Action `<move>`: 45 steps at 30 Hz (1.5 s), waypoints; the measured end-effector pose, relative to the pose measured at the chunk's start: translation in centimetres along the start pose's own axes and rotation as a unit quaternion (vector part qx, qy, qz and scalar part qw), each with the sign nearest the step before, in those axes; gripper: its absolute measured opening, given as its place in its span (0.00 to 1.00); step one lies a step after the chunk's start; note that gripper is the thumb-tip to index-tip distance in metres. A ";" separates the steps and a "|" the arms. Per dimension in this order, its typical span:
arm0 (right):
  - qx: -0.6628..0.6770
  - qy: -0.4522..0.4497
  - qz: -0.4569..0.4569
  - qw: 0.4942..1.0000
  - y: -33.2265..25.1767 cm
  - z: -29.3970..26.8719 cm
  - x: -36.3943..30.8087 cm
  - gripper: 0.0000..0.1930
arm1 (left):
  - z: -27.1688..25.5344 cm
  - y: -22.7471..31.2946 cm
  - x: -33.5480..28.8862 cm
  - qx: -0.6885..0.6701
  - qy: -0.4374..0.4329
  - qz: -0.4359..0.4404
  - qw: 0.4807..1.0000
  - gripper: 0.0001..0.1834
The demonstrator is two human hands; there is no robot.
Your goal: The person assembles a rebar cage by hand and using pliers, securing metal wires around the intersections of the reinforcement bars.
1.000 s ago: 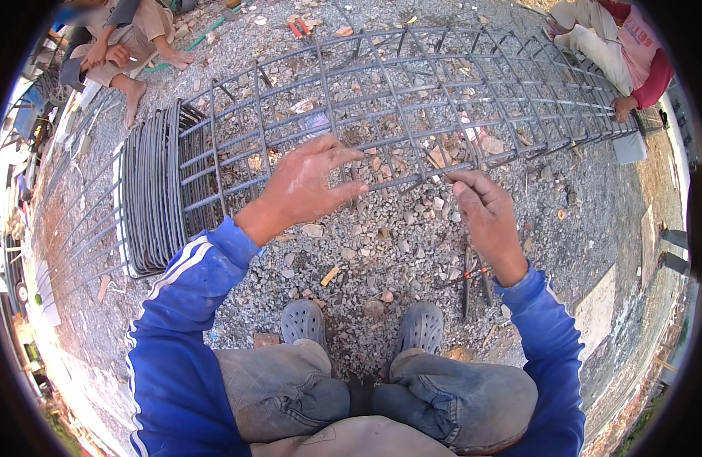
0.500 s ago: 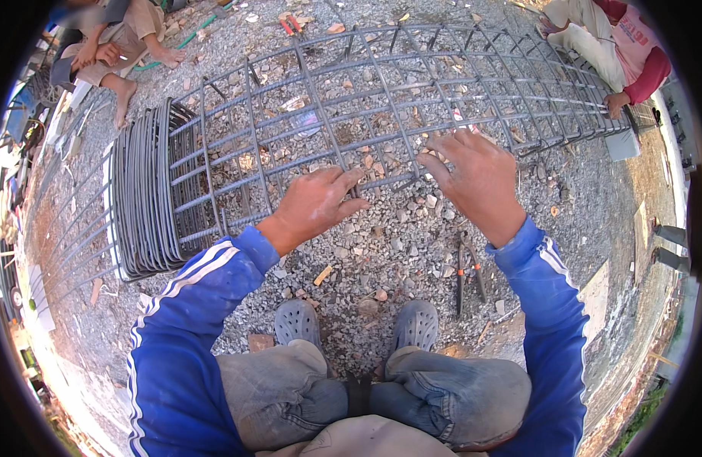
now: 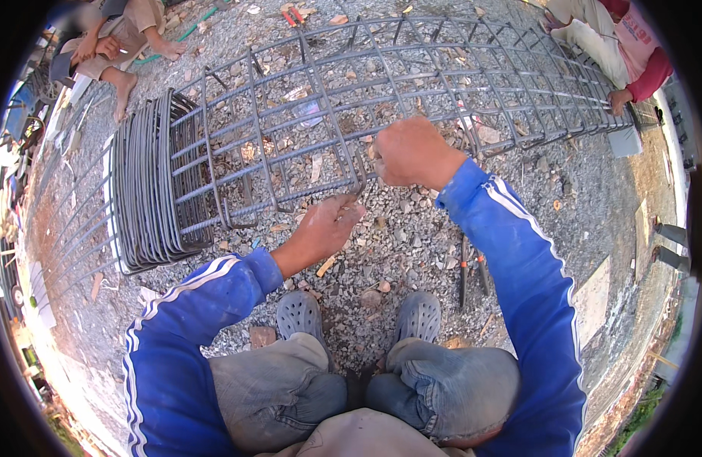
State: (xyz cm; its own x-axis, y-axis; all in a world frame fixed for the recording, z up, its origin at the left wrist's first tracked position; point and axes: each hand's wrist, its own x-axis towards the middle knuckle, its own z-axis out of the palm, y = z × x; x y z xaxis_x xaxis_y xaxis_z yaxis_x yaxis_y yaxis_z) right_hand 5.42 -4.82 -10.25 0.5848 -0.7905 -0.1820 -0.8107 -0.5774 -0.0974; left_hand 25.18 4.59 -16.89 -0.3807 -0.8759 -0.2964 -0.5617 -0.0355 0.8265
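A long steel rebar cage lies across the gravel in front of me. Just below the hooked lower corner of one of its stirrups is my left hand, its fingers curled and thumb against them. Whatever they pinch, if anything, is too small to make out. My right hand is closed in a fist over the near long bar, right of that stirrup. Its fingertips and anything inside them are hidden.
Bundled stirrups crowd the cage's left end. Dark pincers with orange bands lie on the gravel near my right shoe. One person's hand rests at the cage's right end; another person sits far left. Red-handled pliers lie beyond.
My right hand has moved left, toward the stirrup, and closed from a loose, spread pose. My left hand has dropped slightly nearer to me, its fingers now drawn together.
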 end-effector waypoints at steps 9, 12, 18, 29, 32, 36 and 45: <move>0.025 0.101 0.010 0.994 -1.1 1.6 0.1 0.05 | 3.3 -2.5 0.5 -0.304 -0.008 -0.088 0.949 0.15; 0.050 0.138 0.048 0.988 -2.6 2.6 -1.3 0.07 | 3.0 -1.7 0.4 -0.293 -0.017 -0.039 0.955 0.13; 0.122 0.266 0.050 0.955 -5.6 5.1 -5.1 0.05 | -0.3 2.6 0.5 -0.028 -0.025 -0.005 0.999 0.15; 0.103 0.290 0.081 0.948 -6.6 5.4 -4.4 0.15 | -5.4 5.1 2.0 -0.208 -0.122 -0.128 0.962 0.15; 0.110 0.294 0.096 0.945 -6.5 5.3 -4.1 0.18 | -5.6 5.5 2.0 -0.217 -0.134 -0.139 0.957 0.15; 0.128 0.300 0.103 0.940 -6.2 5.5 -4.2 0.18 | -5.7 5.5 2.2 -0.224 -0.138 -0.155 0.952 0.15; 0.145 0.329 0.069 0.931 -5.3 6.0 -4.4 0.17 | -6.6 4.8 3.3 -0.062 -0.030 -0.122 0.990 0.17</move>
State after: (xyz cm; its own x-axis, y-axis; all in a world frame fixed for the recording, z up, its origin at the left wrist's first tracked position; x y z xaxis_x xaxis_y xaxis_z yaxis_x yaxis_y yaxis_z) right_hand 7.03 2.96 -14.79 0.2873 -0.8624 0.4168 -0.7978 -0.4562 -0.3941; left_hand 26.07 -1.63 -10.76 -0.2901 -0.8042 -0.5187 -0.5483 -0.3045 0.7789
